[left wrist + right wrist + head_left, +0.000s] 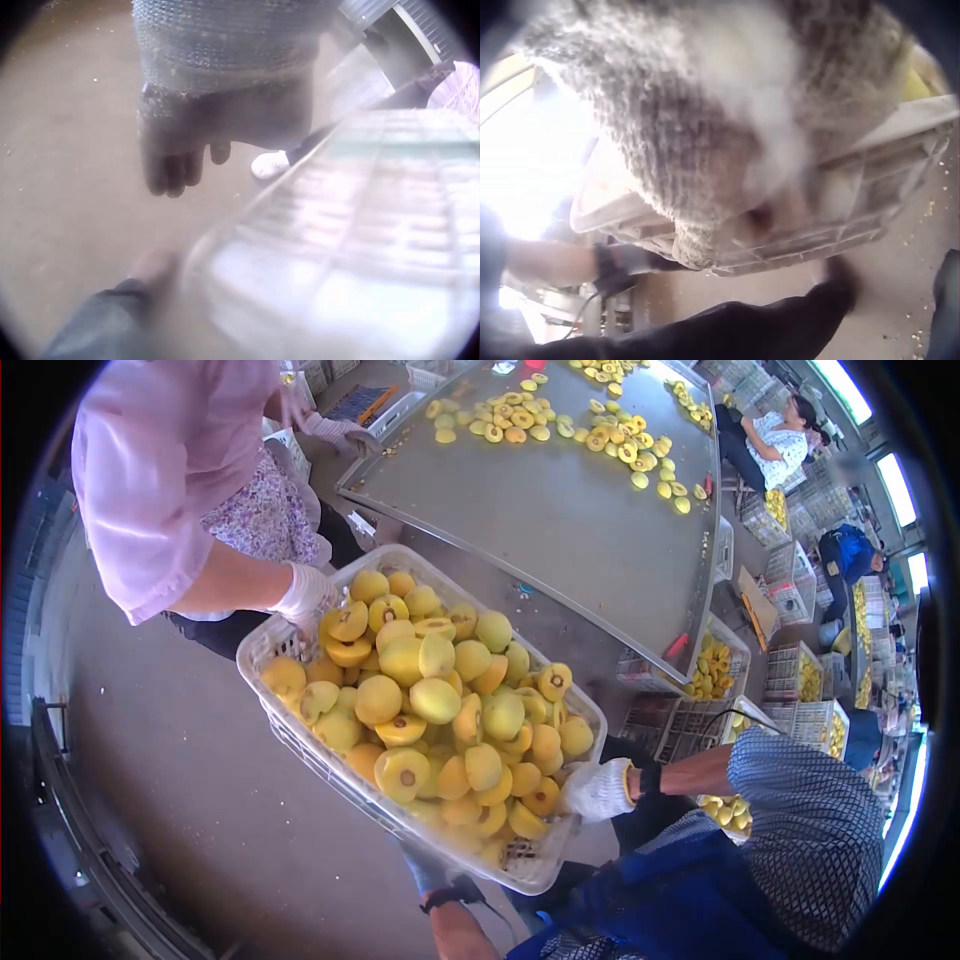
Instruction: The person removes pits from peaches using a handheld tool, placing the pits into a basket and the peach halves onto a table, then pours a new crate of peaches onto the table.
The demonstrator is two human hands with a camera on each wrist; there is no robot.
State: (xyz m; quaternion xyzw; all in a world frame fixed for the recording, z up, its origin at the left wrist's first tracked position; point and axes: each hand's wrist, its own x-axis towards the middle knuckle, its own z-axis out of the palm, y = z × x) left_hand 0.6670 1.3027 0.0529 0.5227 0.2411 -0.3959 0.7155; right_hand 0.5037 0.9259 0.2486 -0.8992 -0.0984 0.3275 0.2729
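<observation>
A white plastic crate (420, 840) heaped with halved yellow fruit (435, 701) hangs tilted above the floor. My right hand (597, 790), in a white knit glove, grips its near right end; the right wrist view has this glove (705, 112) over the crate's side (840, 195). My left hand (428, 868) is low beside the crate, partly hidden by it. In the left wrist view that gloved hand (225, 97) has dark fingers extended and holds nothing, apart from the blurred crate (337, 225). Another person's gloved hand (308, 596) holds the crate's far left end.
A large metal table (520, 520) with scattered fruit halves stands beyond the crate. The person in pink (150, 490) stands at the left. Fruit-filled crates (712, 670) line the table's right side, and a seated person (785, 445) is farther back.
</observation>
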